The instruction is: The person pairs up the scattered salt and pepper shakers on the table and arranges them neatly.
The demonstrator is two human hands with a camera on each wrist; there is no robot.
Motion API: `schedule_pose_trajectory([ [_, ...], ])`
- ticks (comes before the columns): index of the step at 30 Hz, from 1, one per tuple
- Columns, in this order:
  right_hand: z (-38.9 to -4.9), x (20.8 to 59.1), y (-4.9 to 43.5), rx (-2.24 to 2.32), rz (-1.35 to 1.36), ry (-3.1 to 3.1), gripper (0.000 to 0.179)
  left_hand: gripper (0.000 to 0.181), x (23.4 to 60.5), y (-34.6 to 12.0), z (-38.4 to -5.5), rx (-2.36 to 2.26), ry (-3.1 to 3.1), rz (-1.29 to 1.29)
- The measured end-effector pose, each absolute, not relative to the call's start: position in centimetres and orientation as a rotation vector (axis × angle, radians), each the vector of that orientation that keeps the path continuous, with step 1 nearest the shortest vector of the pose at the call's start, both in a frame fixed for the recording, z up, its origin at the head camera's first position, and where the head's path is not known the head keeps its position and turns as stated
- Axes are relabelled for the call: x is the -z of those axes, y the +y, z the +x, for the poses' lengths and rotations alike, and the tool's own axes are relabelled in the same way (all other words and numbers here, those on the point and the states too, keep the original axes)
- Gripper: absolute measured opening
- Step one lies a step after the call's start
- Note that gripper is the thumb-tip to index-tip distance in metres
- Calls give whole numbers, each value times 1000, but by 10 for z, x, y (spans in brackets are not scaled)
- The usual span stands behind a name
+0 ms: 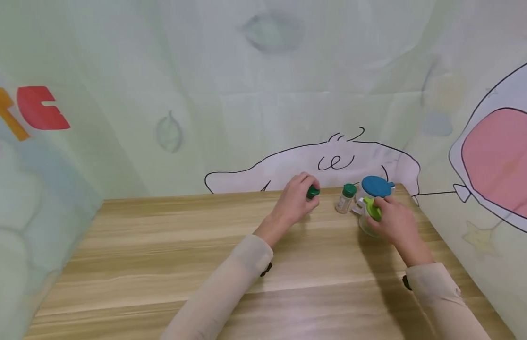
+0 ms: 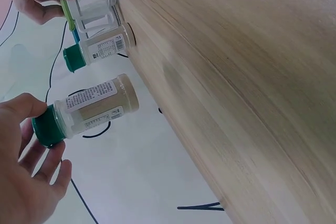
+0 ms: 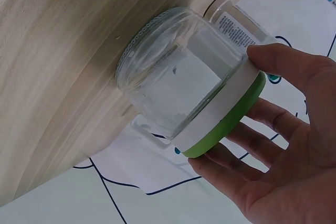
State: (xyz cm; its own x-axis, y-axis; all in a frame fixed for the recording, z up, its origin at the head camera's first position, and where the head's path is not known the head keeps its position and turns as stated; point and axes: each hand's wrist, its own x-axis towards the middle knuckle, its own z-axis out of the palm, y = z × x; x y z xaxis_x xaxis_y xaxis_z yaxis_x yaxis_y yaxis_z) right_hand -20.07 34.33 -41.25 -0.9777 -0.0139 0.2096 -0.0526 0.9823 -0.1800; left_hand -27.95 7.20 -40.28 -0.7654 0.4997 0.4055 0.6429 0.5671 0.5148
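With the fingertips and thumb of my left hand (image 1: 295,198), I pinch the green cap of a spice shaker (image 2: 97,106), which has pale brown powder inside and white labels. In the left wrist view its base appears a little off the wooden surface. My right hand (image 1: 395,219) grips the white-and-green lid of a clear glass jar (image 3: 173,72) with a handle; its base seems to be on the table. Between the hands stands a second green-capped shaker (image 1: 344,199). A blue-lidded jar (image 1: 376,186) is behind the glass jar, partly hidden.
The wooden table (image 1: 170,264) ends at a printed cloth backdrop (image 1: 263,108) along the back and right. The jars and the second shaker are grouped near the table's back right corner.
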Motion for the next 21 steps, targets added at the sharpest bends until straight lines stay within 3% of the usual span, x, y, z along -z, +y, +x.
schedule_pose_trajectory([
  [21, -202, 409, 337, -289, 25, -2937, 39, 20, 406, 21, -269, 1022, -2538, -933],
])
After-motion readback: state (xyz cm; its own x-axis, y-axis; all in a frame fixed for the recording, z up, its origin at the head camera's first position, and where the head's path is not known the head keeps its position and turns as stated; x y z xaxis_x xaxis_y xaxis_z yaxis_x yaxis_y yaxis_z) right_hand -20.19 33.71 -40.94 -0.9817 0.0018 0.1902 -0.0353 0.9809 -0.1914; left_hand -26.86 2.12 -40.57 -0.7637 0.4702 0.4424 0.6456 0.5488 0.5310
